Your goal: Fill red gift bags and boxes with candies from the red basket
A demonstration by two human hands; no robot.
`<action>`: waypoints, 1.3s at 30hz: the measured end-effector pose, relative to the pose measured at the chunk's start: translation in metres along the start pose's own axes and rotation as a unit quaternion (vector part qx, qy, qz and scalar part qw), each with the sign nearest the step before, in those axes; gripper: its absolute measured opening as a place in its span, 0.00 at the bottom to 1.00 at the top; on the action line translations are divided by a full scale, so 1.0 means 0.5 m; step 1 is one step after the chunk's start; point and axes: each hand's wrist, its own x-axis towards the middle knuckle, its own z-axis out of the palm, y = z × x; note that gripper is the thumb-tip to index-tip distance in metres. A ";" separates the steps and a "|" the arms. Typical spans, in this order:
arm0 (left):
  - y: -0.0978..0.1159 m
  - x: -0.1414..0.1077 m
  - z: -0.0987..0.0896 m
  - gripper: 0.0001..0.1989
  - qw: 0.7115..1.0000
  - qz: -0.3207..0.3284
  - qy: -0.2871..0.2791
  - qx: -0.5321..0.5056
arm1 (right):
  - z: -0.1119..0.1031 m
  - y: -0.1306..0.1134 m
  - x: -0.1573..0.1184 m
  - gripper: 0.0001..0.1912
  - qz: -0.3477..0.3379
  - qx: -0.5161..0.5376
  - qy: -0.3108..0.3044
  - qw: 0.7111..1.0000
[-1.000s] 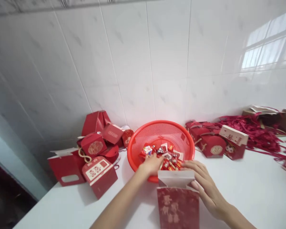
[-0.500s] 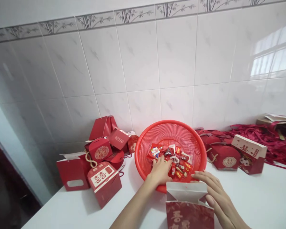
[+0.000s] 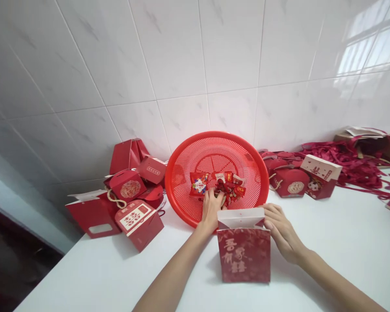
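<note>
A red gift box (image 3: 245, 255) with pale Chinese characters stands upright on the white table, its top open and pale flaps raised. My right hand (image 3: 284, 234) grips its upper right edge, thumb at the side and fingers behind. Beyond it is a red plastic basket (image 3: 178, 173), perforated, with wrapped candies (image 3: 237, 188) bunched toward its front. My left hand (image 3: 211, 210) reaches over the basket's front rim, fingers drawn together on candies; its fingertips are partly hidden. A larger red candy packet (image 3: 199, 184) with a colourful print lies just left of those fingers.
Several red gift boxes (image 3: 139, 223) are piled at the left, some with rope handles. More boxes (image 3: 292, 182) stand right of the basket, before a heap of dark red ribbon (image 3: 341, 160). A tiled wall (image 3: 182, 117) closes off the white table (image 3: 331, 242) behind.
My left hand's fingers have closed in among the candies, which now bunch closer together. My right hand has stayed at the box edge. The view has tilted down, showing more of the box.
</note>
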 end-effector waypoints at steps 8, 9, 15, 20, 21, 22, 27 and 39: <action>0.012 -0.003 0.017 0.20 0.999 0.033 0.029 -0.015 | 0.012 0.019 -0.008 0.25 0.045 0.015 0.008 0.999; 0.012 -0.003 0.018 0.22 0.999 0.027 0.038 -0.019 | 0.013 0.020 -0.009 0.26 0.047 0.019 0.007 0.999; 0.010 0.001 0.022 0.23 0.998 0.018 0.042 -0.037 | 0.022 0.024 -0.013 0.22 0.044 0.036 0.019 0.998; 0.020 -0.003 0.014 0.19 0.998 0.047 0.029 -0.008 | 0.025 0.020 -0.011 0.18 0.033 0.040 0.031 0.998; 0.023 -0.004 0.012 0.17 0.998 0.051 0.030 0.000 | 0.025 0.019 -0.011 0.18 0.036 0.040 0.028 0.998; 0.025 -0.005 0.010 0.15 0.998 0.054 0.028 0.006 | 0.024 0.020 -0.011 0.18 0.041 0.041 0.025 0.998; 0.033 -0.005 0.004 0.11 0.998 0.063 -0.012 0.021 | 0.022 0.023 -0.013 0.18 0.055 0.036 0.021 0.998; 0.037 -0.008 0.003 0.23 0.996 0.088 -0.020 -0.019 | 0.022 0.026 -0.012 0.14 0.035 0.030 0.028 0.999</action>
